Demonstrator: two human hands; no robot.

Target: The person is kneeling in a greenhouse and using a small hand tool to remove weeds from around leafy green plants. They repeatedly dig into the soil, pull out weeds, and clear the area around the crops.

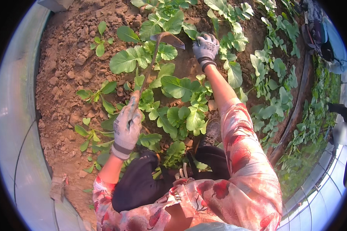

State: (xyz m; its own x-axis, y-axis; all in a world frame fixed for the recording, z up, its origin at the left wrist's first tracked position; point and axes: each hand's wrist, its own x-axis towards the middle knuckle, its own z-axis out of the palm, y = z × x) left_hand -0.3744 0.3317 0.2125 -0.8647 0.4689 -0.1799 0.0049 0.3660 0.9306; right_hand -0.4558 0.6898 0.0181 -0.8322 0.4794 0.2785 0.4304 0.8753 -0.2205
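Note:
My left hand [127,125], in a pale knit work glove, is closed around the handle of a small hoe [151,65]. The metal hoe blade [172,39] is above the lobed leaves of a green plant [130,59]. Farther right, my right hand [207,47], gloved in grey, reaches down among the leaves with its fingers curled. A leaf [190,30] is right beside those fingers; what they grip, if anything, is hidden. Leafy plants [179,86] grow between my two arms, in front of my bent knees.
Loose brown soil [66,72] with small seedlings [99,43] borders a translucent plastic sheet wall [16,95] on the left. More leafy rows [274,80] grow on the right, with a dark hose-like strip [292,115] beyond. Dark bundled items [318,31] are at upper right. My shoe [212,131] stands among plants.

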